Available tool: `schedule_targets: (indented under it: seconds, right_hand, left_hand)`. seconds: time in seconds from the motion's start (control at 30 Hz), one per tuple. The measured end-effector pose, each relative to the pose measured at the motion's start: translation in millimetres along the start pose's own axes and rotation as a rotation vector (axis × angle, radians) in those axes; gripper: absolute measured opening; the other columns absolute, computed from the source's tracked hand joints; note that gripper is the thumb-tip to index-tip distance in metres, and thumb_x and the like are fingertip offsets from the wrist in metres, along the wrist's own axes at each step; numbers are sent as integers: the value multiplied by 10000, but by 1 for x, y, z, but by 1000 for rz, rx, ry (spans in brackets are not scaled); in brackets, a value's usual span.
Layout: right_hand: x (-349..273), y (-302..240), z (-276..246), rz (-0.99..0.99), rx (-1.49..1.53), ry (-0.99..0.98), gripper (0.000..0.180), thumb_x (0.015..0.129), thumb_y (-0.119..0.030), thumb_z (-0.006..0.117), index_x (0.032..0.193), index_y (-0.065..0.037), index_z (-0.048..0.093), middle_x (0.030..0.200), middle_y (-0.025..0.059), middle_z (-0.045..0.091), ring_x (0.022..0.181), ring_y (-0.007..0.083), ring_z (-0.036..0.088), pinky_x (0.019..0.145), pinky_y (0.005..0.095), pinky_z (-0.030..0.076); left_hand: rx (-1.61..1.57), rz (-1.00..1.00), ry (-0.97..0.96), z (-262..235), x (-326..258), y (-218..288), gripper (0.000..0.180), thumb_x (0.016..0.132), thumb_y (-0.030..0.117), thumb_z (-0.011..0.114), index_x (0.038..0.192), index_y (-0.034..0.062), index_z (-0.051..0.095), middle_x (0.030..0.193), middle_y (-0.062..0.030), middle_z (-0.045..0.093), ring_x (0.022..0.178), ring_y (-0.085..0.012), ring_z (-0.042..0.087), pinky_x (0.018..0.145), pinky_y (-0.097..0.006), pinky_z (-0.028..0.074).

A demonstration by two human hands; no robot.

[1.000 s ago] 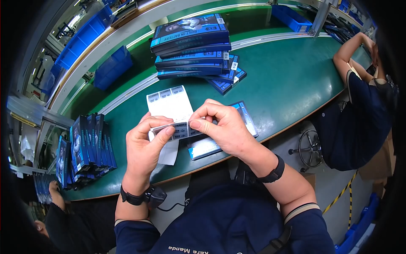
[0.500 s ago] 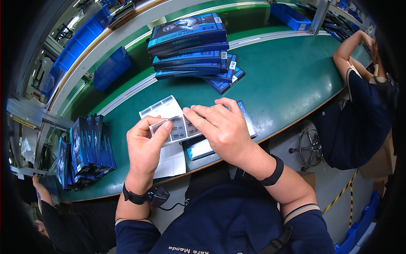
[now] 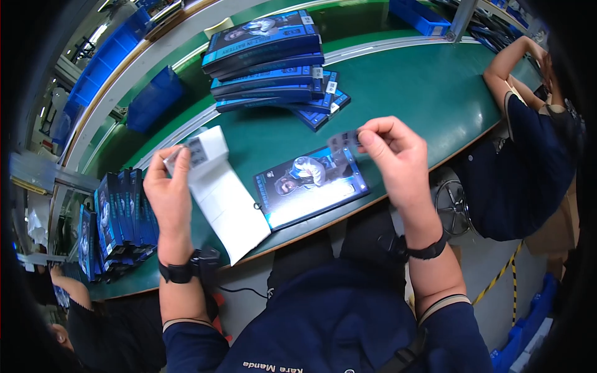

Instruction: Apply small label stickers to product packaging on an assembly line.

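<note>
Hands now parted — left hand [image 3: 169, 186] pinches label sheet [image 3: 227, 202] at 9 o'clock of the box [image 3: 301, 186]; right hand [image 3: 401, 165] pinches label strip [image 3: 341, 142] at 1 o'clock — separated from the sheet.

Stacked boxes [image 3: 264, 53] at twelve o'clock, a blue bin [image 3: 155, 99] at ten and a co-worker [image 3: 519, 171] at three are indicating a workshop.

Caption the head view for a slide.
Left hand holds a white label sheet, right hand a small label strip; a dark box lies on the green table.
</note>
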State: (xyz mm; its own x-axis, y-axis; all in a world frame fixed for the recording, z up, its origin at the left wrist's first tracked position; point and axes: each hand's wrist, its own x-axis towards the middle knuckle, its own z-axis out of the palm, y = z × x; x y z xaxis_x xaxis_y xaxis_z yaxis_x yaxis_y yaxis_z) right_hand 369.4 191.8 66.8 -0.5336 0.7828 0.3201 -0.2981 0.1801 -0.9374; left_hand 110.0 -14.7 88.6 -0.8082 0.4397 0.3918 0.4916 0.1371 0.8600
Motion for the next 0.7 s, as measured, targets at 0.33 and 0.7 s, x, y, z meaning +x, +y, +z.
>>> schedule_targets:
  seconds: [0.33, 0.7]
  right_hand:
    - [-3, 18, -44, 300, -255, -78, 94, 917, -69, 690, 919, 25, 689, 745, 18, 677, 658, 50, 604, 607, 202, 474]
    - [-6, 24, -42, 264, -324, -44, 89, 896, -62, 697, 909, 26, 704, 752, 37, 698, 676, 64, 643, 632, 223, 511]
  left_hand:
    - [485, 684, -382, 40, -27, 51, 559, 754, 22, 764, 1289, 82, 614, 1344, -161, 562, 1260, -354, 537, 1060, -431, 429]
    - [331, 553, -883, 108, -53, 53, 636, 783, 277, 821, 1349, 128, 573, 1469, -196, 448, 1360, -399, 418, 1120, -489, 349]
